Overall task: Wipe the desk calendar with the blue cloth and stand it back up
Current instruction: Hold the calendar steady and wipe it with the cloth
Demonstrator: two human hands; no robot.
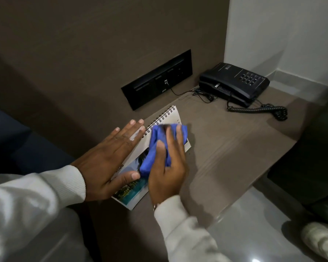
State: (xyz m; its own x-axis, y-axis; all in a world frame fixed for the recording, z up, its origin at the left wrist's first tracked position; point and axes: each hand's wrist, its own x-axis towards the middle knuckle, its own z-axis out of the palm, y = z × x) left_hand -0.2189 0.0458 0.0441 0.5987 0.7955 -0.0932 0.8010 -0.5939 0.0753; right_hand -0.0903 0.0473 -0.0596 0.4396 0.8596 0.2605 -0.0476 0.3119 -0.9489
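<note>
Wiping step in hand: desk calendar [163, 125] lies flat on the surface [225, 144], near the wall socket panel [157, 80].

Left hand [110, 157] is spread flat, fingers extended, pinning the calendar's spiral-bound side; right hand [169, 159] has its grip closed around the bunched blue cloth [155, 146], pressing it on the page. Judged next move: finish the strokes, lift the cloth, then raise the calendar upright. Count: one calendar, one cloth, one telephone [235, 82] well beyond the calendar.

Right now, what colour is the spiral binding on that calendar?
Black wire spiral binding against the white page of the calendar, clearest in the head view.
</note>
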